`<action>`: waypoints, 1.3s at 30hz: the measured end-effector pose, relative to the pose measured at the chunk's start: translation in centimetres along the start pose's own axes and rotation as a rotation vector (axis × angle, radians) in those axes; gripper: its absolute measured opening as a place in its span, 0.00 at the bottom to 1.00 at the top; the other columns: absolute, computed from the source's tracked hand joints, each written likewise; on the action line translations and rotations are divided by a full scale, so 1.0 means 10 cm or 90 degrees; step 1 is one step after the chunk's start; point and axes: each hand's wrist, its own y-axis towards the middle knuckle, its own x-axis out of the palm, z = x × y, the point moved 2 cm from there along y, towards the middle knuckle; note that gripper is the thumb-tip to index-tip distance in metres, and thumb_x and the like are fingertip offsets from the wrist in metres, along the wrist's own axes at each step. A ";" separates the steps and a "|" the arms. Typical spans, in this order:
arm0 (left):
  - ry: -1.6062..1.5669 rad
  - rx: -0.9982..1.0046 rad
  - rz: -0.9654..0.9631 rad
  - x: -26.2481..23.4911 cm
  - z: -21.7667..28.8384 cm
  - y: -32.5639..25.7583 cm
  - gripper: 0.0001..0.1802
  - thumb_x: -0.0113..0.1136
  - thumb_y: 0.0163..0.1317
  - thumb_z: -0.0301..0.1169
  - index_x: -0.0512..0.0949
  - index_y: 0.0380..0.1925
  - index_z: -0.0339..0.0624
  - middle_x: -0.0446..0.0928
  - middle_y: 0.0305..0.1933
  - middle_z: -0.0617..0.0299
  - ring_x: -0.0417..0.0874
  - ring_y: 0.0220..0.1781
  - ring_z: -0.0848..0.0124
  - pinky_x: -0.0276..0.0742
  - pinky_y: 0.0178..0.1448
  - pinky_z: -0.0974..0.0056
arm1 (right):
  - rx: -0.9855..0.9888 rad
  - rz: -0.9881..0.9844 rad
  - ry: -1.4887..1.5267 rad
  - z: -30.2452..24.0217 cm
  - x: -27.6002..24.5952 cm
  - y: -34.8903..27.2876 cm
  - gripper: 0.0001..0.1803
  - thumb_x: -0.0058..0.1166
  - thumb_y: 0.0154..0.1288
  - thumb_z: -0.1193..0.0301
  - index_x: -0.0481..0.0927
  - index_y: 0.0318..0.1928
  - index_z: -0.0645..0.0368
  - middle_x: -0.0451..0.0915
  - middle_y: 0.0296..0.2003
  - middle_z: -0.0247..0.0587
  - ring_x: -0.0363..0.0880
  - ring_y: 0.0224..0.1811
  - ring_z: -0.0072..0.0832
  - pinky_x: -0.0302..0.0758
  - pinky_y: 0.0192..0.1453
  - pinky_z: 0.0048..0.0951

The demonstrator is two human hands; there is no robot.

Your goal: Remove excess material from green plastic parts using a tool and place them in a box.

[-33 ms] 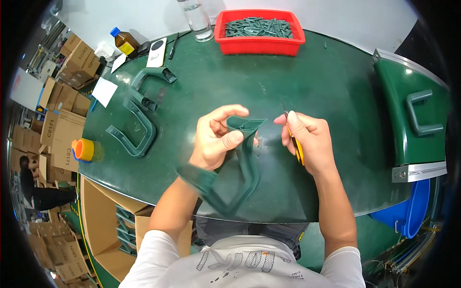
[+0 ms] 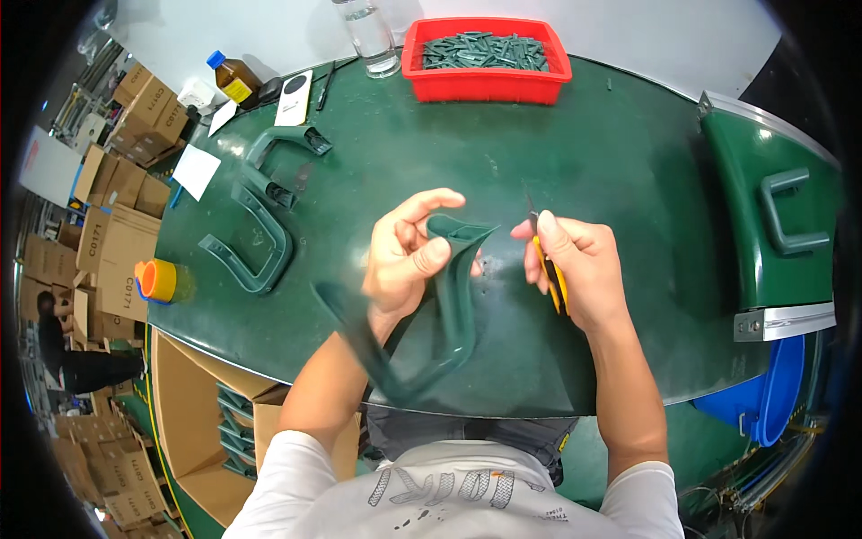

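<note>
My left hand (image 2: 407, 256) grips one end of a green U-shaped plastic handle (image 2: 460, 310), with thumb and fingers around its flared, hollow end. The rest of the handle hangs down and toward my left forearm, slightly blurred. Closed around a pair of small snips (image 2: 551, 277) with yellow and black grips, my right hand (image 2: 579, 260) is just right of that hollow end. The thin blades point away from me and do not touch the handle. Two more green handles, a nearer one (image 2: 269, 260) and a farther one (image 2: 260, 148), lie on the table to the left.
A red bin (image 2: 489, 87) of small green pieces stands at the back, beside a clear glass of water (image 2: 370, 45). A brown bottle (image 2: 235, 83) and orange tape roll (image 2: 160, 280) are left. At right is a green panel with a handle (image 2: 763, 234); below left, a carton (image 2: 184, 404).
The held handle has turned in my left hand, its free end swinging left and upward. My right hand stays in place, and the grips of the snips look slightly more spread.
</note>
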 end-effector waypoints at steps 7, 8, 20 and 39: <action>-0.152 -0.027 -0.042 -0.07 -0.08 0.02 0.23 0.54 0.65 0.38 0.67 0.53 0.33 0.78 0.31 0.51 0.82 0.26 0.69 0.77 0.30 0.70 | 0.112 -0.143 0.133 0.06 0.17 -0.10 0.22 0.42 0.72 0.60 0.75 0.26 0.64 0.72 0.11 0.39 0.66 0.08 0.20 0.63 0.12 0.20; -0.143 -0.026 -0.046 -0.07 -0.08 0.02 0.23 0.54 0.65 0.38 0.67 0.53 0.33 0.78 0.31 0.51 0.82 0.26 0.69 0.77 0.30 0.70 | 0.115 -0.144 0.125 0.05 0.17 -0.10 0.22 0.42 0.72 0.60 0.75 0.26 0.64 0.72 0.11 0.38 0.66 0.08 0.20 0.63 0.12 0.20; -0.127 -0.021 -0.021 -0.07 -0.07 0.02 0.23 0.54 0.65 0.37 0.66 0.53 0.31 0.77 0.29 0.48 0.80 0.24 0.67 0.76 0.28 0.68 | 0.116 -0.176 0.085 0.04 0.14 -0.10 0.22 0.44 0.71 0.58 0.75 0.27 0.63 0.73 0.13 0.36 0.68 0.10 0.18 0.64 0.15 0.18; -0.079 -0.009 -0.049 -0.09 -0.05 0.01 0.23 0.55 0.64 0.37 0.67 0.52 0.32 0.78 0.31 0.49 0.80 0.25 0.68 0.77 0.29 0.69 | 0.093 -0.150 0.093 0.05 0.15 -0.10 0.21 0.44 0.71 0.61 0.75 0.25 0.64 0.73 0.12 0.37 0.68 0.09 0.18 0.63 0.12 0.18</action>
